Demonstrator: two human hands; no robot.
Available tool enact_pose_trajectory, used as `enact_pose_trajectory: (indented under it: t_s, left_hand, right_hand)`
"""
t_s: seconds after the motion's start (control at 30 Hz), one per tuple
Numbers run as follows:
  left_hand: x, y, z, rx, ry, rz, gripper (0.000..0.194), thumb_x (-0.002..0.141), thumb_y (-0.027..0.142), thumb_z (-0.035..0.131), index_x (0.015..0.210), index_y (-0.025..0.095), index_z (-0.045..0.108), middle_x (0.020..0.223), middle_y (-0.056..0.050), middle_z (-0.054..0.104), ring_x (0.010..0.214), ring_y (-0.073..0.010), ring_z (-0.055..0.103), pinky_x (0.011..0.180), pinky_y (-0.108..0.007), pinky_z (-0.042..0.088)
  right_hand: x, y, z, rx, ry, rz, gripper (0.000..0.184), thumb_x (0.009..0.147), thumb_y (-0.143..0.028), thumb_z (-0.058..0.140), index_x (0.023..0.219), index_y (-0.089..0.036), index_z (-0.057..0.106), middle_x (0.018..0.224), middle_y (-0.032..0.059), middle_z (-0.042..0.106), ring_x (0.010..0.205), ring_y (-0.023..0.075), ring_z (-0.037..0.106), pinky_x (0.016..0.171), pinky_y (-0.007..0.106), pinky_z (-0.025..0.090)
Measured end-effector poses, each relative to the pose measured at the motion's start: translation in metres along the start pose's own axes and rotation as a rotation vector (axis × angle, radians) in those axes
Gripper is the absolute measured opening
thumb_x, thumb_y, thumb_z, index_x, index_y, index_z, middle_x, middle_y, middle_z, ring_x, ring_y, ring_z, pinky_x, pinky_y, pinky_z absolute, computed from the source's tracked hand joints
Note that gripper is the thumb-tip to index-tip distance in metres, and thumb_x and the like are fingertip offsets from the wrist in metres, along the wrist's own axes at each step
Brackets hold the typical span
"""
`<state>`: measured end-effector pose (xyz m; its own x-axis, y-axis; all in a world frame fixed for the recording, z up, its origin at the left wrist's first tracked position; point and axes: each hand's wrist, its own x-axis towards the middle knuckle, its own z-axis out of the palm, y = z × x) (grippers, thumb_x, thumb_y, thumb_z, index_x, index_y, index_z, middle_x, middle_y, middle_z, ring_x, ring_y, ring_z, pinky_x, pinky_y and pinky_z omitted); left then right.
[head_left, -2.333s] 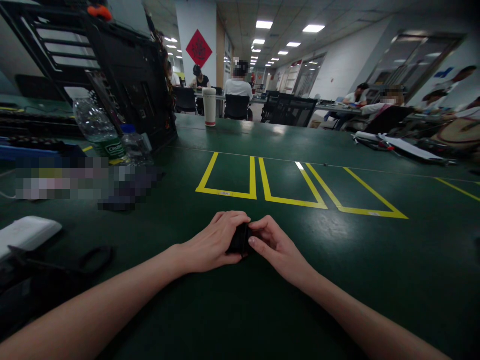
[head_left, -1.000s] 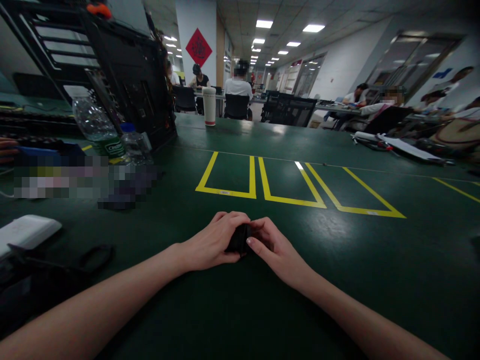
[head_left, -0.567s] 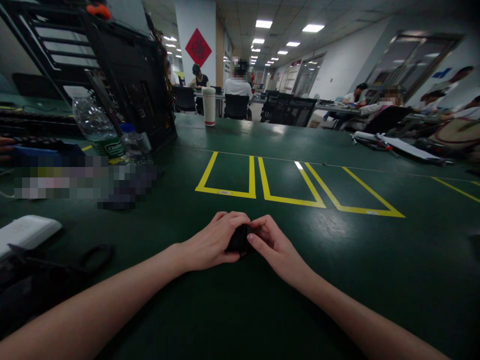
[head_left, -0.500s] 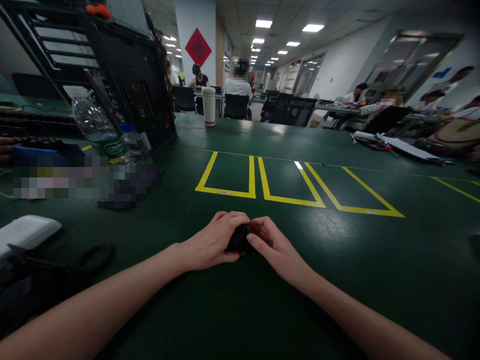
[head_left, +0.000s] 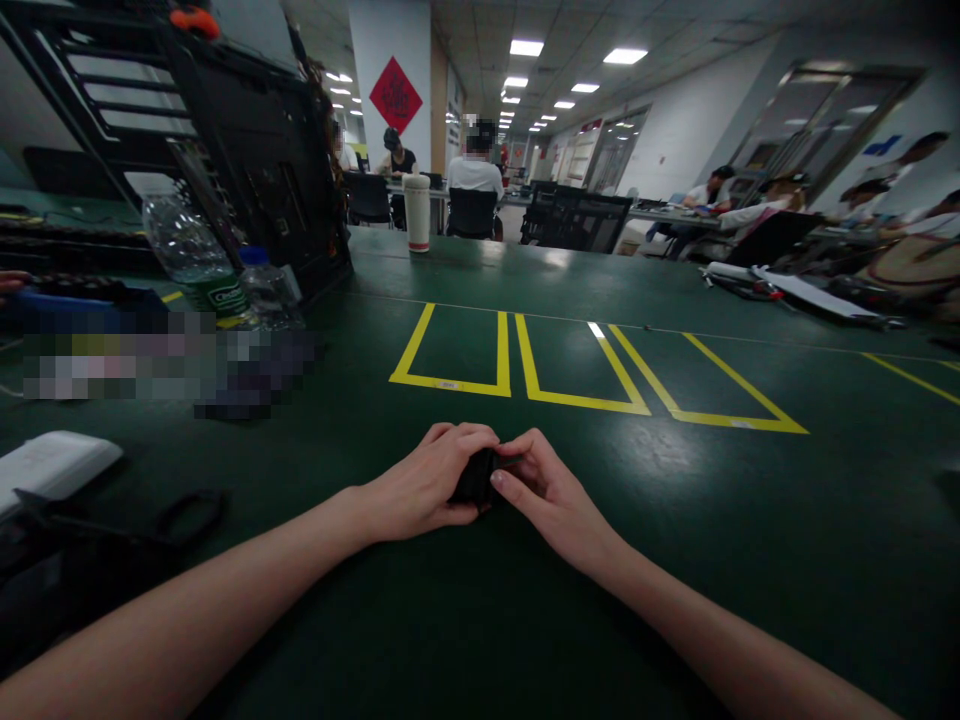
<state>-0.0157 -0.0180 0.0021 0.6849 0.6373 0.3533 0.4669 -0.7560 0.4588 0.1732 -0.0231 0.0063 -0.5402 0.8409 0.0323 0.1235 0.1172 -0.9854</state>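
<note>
A small black object (head_left: 474, 480) sits low over the dark green table (head_left: 637, 620), just nearer to me than the yellow tape outlines. My left hand (head_left: 424, 478) is wrapped round it from the left, fingers over the far side and thumb along the near side. From the right, my right hand (head_left: 546, 490) has its curled fingertips and thumb pinched at the object's right end. Fingers cover much of it, so its kind cannot be made out.
Yellow tape outlines (head_left: 472, 387) mark the table beyond my hands. On the left are a white device (head_left: 56, 465), scissors (head_left: 112, 525), plastic bottles (head_left: 184, 240) and a black computer case (head_left: 270, 180). A white cup (head_left: 417, 215) stands at the far edge. People sit at other tables.
My right hand's fingers and thumb have shifted slightly at the object's right end, with the wrist a little to the left. My left hand keeps its hold unchanged.
</note>
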Motion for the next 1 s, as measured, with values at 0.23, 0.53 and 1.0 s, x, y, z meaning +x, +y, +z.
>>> enact_pose_trajectory:
  t_s: [0.23,0.53,1.0]
  left_hand:
    - [0.0003,-0.0001,0.0013,-0.008,-0.008,-0.019,0.059,0.073,0.019,0.060,0.120,0.022,0.024,0.118,-0.009,0.043,0.111,-0.0233,0.041,0.098,-0.044,0.025]
    - [-0.0001,0.0000,0.0002,-0.001,-0.011,0.005,0.060,0.072,0.016,0.058,0.121,0.022,0.023,0.119,-0.009,0.042,0.113,-0.0240,0.038,0.098,-0.044,0.024]
    - [0.0000,-0.0002,0.0005,-0.007,-0.018,-0.007,0.059,0.073,0.017,0.059,0.120,0.021,0.024,0.118,-0.009,0.042,0.113,-0.0223,0.039,0.099,-0.042,0.023]
  right_hand:
    - [0.0008,-0.0016,-0.0017,-0.091,-0.002,0.045,0.020,0.083,-0.032,0.046,0.100,-0.021,0.045,0.098,0.0039,0.053,0.090,0.0170,0.054,0.079,0.035,0.048]
    - [-0.0027,-0.0014,-0.0004,-0.046,-0.048,-0.051,0.020,0.079,-0.023,0.054,0.096,-0.022,0.042,0.098,0.0022,0.051,0.092,0.0156,0.054,0.080,0.034,0.047]
    - [-0.0021,-0.0034,-0.0014,-0.086,-0.034,-0.008,0.018,0.081,-0.027,0.051,0.097,-0.022,0.045,0.100,0.0033,0.052,0.093,0.0168,0.053,0.080,0.035,0.047]
